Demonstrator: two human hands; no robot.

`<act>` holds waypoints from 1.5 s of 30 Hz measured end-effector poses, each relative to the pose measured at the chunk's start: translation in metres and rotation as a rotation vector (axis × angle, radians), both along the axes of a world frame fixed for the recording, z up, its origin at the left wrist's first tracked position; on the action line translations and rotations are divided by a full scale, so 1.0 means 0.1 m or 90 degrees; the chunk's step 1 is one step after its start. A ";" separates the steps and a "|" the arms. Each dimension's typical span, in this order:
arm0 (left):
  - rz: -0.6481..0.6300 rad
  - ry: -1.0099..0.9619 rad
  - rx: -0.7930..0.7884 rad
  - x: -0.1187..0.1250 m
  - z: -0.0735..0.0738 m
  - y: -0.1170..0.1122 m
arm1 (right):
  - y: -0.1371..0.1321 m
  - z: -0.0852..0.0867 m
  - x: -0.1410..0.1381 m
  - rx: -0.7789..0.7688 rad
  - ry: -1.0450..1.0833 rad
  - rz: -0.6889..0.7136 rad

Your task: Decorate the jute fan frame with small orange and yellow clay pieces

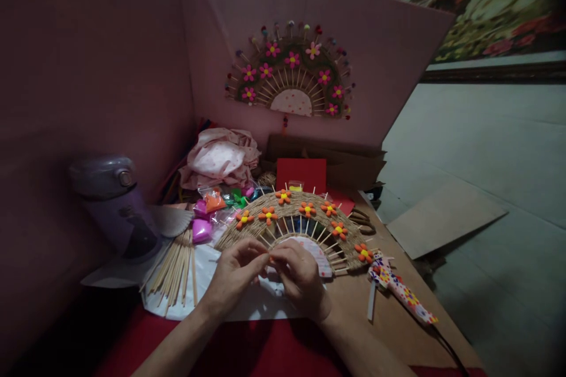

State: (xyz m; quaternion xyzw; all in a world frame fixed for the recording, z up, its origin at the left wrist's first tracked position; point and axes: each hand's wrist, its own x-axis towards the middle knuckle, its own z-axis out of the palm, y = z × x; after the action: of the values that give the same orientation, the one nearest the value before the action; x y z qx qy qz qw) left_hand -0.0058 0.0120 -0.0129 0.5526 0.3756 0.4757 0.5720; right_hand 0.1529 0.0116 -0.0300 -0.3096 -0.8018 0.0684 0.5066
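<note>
My left hand and my right hand meet at the fingertips in front of the fan. Both are pinched around a small orange piece, mostly covered by the fingers; its material is too small to make out. Just beyond them lies a half-round fan of wooden sticks and twine, with a spotted pale centre. Several orange flowers with yellow middles, such as this flower, sit along its twine band. The fan's lower left part is hidden behind my left hand.
Wooden sticks and a purple tumbler stand left, near bags of orange and pink clay. Crumpled cloth and a red card are behind. A cloth-wrapped glue gun lies right; a finished fan hangs on the board.
</note>
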 end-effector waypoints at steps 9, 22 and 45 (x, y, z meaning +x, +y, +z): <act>0.031 -0.043 -0.075 0.02 0.01 0.04 | -0.02 0.02 -0.01 -0.014 -0.014 0.013; -0.003 -0.047 -0.092 0.01 -0.07 0.09 | -0.01 0.00 0.01 -0.058 -0.033 0.020; 0.065 -0.010 -0.073 0.01 0.00 0.04 | -0.02 -0.02 -0.05 -0.138 0.046 0.050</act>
State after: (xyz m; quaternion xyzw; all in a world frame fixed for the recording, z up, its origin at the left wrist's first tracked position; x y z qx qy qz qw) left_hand -0.0044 0.0162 -0.0130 0.4952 0.4252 0.4863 0.5810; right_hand 0.1479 0.0092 -0.0319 -0.3283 -0.7822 0.1860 0.4958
